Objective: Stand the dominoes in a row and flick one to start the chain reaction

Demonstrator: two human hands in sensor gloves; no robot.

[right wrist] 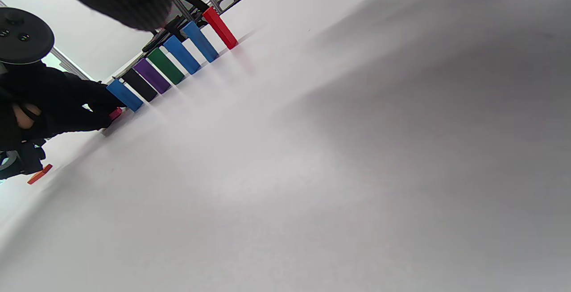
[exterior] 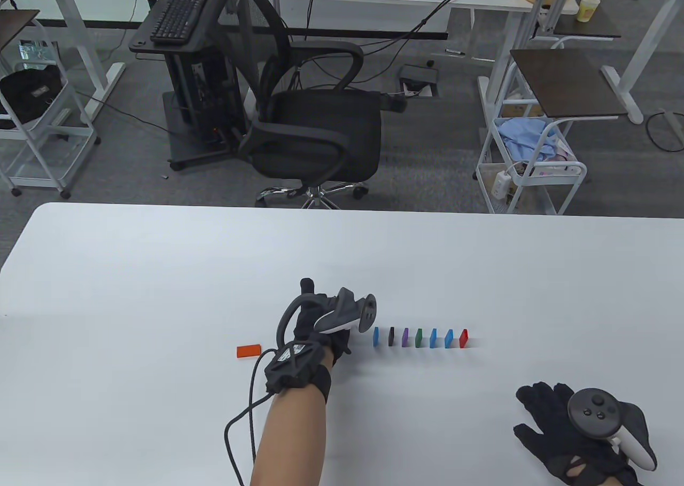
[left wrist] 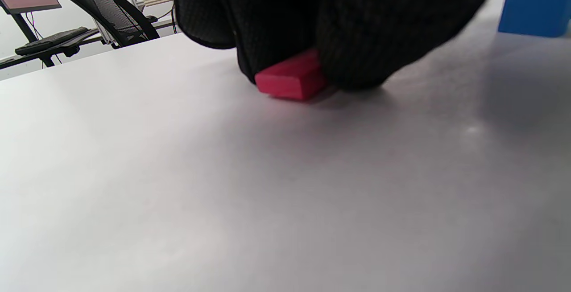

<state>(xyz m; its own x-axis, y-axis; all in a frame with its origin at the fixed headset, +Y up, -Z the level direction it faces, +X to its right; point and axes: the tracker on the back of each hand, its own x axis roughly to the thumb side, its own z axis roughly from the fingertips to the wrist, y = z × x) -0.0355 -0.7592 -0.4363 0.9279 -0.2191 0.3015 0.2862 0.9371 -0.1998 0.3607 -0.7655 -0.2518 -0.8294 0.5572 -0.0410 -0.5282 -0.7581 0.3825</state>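
Observation:
Several dominoes stand in a row on the white table (exterior: 160, 272): blue (exterior: 376, 336), black (exterior: 391, 336), purple (exterior: 405, 337), green (exterior: 419, 337), two more blue, and red (exterior: 463, 338) at the right end. My left hand (exterior: 320, 320) is just left of the row, and its fingers (left wrist: 357, 29) pinch a pink-red domino (left wrist: 292, 79) that touches the table. An orange domino (exterior: 249, 351) lies flat to the left of that hand. My right hand (exterior: 566, 427) rests flat on the table at the lower right, fingers spread, holding nothing.
A black office chair (exterior: 315, 128) stands beyond the table's far edge, with a keyboard stand to its left and a white cart (exterior: 529, 165) to its right. The left glove's cable (exterior: 240, 416) trails over the table near the front edge.

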